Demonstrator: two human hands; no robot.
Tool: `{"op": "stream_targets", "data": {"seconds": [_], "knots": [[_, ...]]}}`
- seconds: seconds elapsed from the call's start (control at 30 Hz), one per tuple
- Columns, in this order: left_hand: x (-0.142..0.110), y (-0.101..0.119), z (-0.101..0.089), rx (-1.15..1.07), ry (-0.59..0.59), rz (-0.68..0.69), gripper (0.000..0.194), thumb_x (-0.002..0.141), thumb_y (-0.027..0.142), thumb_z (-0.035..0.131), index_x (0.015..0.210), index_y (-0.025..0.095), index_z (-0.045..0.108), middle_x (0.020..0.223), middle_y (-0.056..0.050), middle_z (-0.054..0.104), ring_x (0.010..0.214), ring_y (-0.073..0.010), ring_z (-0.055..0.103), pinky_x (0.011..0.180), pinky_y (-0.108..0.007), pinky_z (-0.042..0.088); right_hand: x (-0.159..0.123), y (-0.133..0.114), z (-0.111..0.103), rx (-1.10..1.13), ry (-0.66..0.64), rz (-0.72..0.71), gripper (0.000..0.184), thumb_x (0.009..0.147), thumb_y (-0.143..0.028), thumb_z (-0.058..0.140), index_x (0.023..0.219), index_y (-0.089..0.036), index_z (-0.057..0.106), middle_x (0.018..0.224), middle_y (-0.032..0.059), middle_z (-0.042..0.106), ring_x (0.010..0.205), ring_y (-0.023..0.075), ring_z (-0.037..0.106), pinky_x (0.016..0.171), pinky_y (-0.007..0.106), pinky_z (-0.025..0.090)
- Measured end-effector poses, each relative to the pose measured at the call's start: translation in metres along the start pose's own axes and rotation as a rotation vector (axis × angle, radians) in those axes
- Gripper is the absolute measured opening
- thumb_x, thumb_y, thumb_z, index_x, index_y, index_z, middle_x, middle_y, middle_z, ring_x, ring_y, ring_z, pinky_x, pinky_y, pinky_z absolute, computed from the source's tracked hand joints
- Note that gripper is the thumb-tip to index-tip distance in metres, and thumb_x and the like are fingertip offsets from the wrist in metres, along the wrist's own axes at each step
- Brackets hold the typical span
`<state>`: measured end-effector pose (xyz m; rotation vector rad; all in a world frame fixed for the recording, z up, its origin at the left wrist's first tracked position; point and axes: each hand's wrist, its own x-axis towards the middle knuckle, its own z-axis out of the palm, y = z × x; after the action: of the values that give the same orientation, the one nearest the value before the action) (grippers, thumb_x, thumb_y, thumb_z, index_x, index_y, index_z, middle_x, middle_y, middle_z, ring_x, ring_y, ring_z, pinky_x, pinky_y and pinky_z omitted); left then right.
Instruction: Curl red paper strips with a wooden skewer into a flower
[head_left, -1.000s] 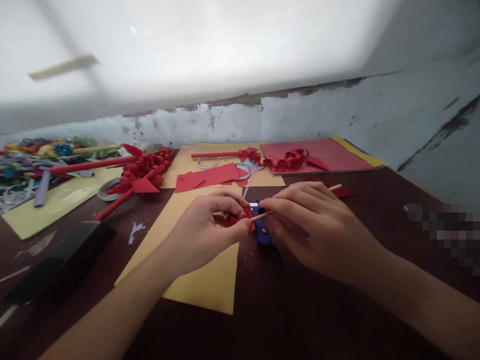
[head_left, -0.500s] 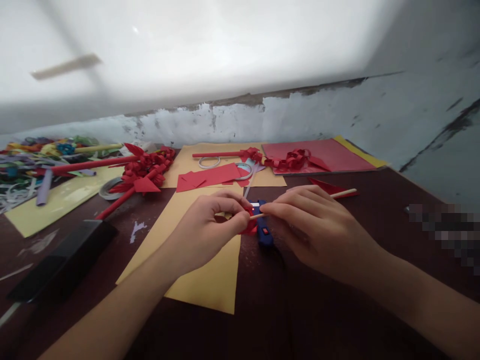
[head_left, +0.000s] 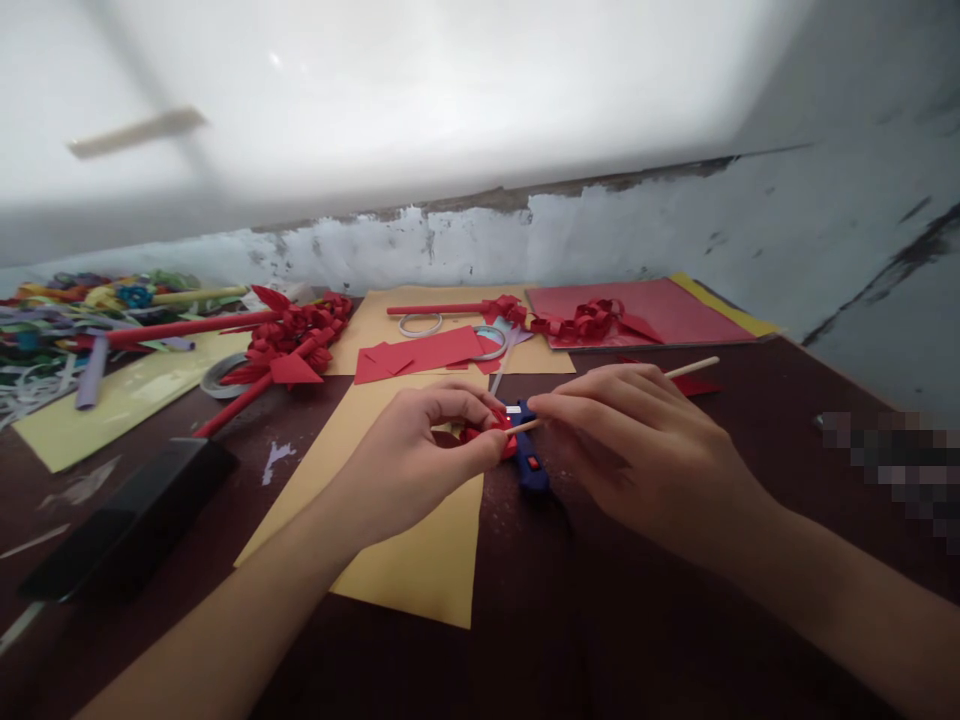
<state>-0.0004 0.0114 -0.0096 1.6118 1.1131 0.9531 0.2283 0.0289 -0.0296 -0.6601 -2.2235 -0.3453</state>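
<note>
My left hand [head_left: 427,450] is closed, pinching a curl of red paper [head_left: 496,438] between thumb and fingers. A thin wooden stick [head_left: 524,426] lies with its near tip at that red paper. My right hand [head_left: 637,440] is closed around the stick, whose far end sticks out behind the knuckles to the upper right. Just beyond and under the stick lies a blue glue gun [head_left: 533,470] with a red switch and a small lit red light. My fingers hide part of the red paper.
Yellow paper [head_left: 420,560] lies under my left hand. Red paper flowers [head_left: 292,340], red paper pieces [head_left: 427,352], tape rolls [head_left: 225,378] and a red sheet [head_left: 675,310] lie behind. A black box-shaped object [head_left: 135,520] is at left, colourful paper strips [head_left: 45,330] at far left.
My right hand's grip has shifted slightly, and the stick's far end now points higher. The red paper at my left fingertips shows a little more. The view has moved slightly.
</note>
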Motion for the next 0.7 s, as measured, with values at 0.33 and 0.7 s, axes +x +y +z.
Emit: {"op": "stream_targets", "data": {"seconds": [0.33, 0.7], "knots": [[0.001, -0.004, -0.004, -0.060, -0.039, -0.018, 0.025, 0.096, 0.030, 0.069, 0.076, 0.016, 0.075, 0.104, -0.005, 0.072, 0.085, -0.0150, 0.063, 0.074, -0.028, 0.047, 0.000, -0.002, -0.004, -0.030, 0.024, -0.001, 0.020, 0.096, -0.012, 0.072, 0.115, -0.018, 0.069, 0.099, 0.0056, 0.076, 0.092, 0.0229, 0.070, 0.090, 0.040, 0.054], [0.001, -0.012, -0.006, -0.392, -0.129, -0.210, 0.015, 0.089, 0.031, 0.080, 0.081, 0.018, 0.079, 0.081, -0.001, 0.068, 0.075, -0.0114, 0.057, 0.070, -0.025, 0.042, 0.001, -0.002, -0.004, -0.054, 0.032, -0.007, 0.016, 0.099, -0.012, 0.069, 0.114, -0.018, 0.070, 0.101, 0.0055, 0.076, 0.093, 0.0219, 0.069, 0.091, 0.040, 0.053]]}}
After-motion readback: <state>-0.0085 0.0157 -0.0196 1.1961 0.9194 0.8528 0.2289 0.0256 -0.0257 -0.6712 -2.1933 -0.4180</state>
